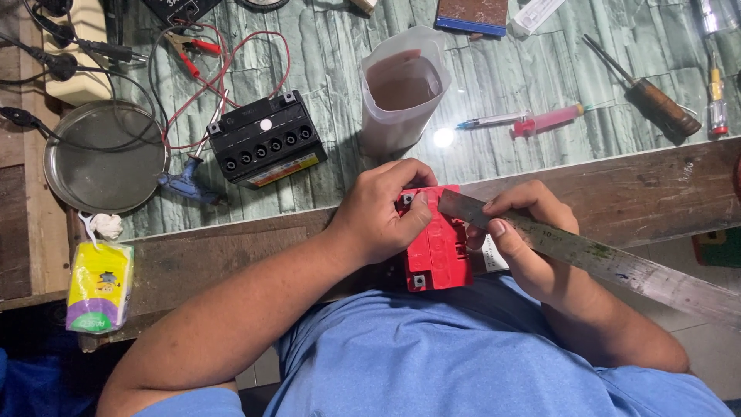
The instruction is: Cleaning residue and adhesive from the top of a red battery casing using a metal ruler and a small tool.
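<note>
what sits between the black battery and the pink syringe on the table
In the head view, a clear plastic jug of brownish liquid stands between the black battery and the pink syringe.

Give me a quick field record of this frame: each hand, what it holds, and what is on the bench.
left hand: grips the top of the red battery
right hand: holds the steel ruler, its end laid on the battery
behind: black battery with red leads, plastic jug of brownish liquid
right of the jug: pink syringe, wooden-handled screwdriver
far left: round metal pan
</note>
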